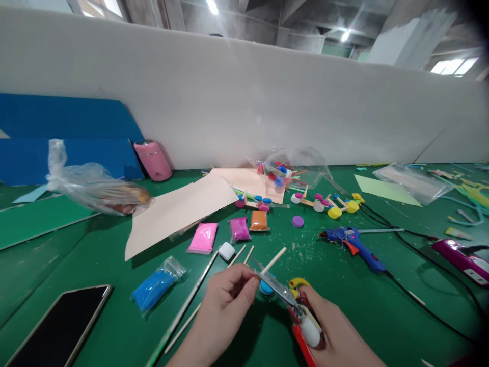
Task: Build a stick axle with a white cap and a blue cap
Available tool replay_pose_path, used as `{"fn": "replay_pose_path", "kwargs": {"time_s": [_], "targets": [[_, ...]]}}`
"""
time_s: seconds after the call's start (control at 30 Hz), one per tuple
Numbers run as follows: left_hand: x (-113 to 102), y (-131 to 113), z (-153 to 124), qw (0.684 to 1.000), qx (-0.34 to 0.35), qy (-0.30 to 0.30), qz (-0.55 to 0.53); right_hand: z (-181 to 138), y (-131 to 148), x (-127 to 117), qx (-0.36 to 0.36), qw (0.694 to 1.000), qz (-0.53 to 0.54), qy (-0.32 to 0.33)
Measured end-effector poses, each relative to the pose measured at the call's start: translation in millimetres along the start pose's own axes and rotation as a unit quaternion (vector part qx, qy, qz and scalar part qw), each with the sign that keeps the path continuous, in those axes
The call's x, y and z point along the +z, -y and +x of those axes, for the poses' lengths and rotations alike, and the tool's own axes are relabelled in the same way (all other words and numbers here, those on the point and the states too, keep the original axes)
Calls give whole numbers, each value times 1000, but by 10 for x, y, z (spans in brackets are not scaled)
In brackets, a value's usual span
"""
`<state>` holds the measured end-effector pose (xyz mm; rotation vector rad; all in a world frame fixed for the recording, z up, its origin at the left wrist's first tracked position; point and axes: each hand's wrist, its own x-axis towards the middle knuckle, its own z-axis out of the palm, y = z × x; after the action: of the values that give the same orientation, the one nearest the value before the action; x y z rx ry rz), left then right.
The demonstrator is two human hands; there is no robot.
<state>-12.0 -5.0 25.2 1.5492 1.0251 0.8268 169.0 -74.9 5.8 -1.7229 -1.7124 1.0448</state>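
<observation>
My left hand [233,300] is closed, thumb and forefinger pinching near the lower end of a short wooden stick [275,259]. In my right hand [330,321] is a pair of scissors [280,289], its blades crossing the stick beside my left fingertips. Red and yellow handle parts show around my right fingers. A white round cap [310,330] and a thin wooden piece sit against that palm; whether they are held there I cannot tell. Partly hidden under the blades lies a blue cap [266,287]. Thin wooden sticks [187,321] lie beside my left hand.
A blue glue gun [353,243] with its cable lies to the right, near a purple power strip [462,257]. Clay packets [202,238], a white cap [226,251] and small cap-wheeled stick frames [317,202] lie ahead. A phone [61,326] rests at left; a pink cup [153,160] stands behind.
</observation>
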Motion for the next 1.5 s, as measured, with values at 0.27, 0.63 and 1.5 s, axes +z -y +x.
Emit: {"fn": "replay_pose_path", "kwargs": {"time_s": [0.27,0.63,1.5], "targets": [[55,11,-20,981,92,-84,151,-17,6,-2,29,999,14,11],[35,-42,-23,992,55,-63,96,2,-31,-8,-5,1000,21,10],[-9,97,18,970,-97,63,-212,-13,-51,-23,3,1000,-22,-1]]}}
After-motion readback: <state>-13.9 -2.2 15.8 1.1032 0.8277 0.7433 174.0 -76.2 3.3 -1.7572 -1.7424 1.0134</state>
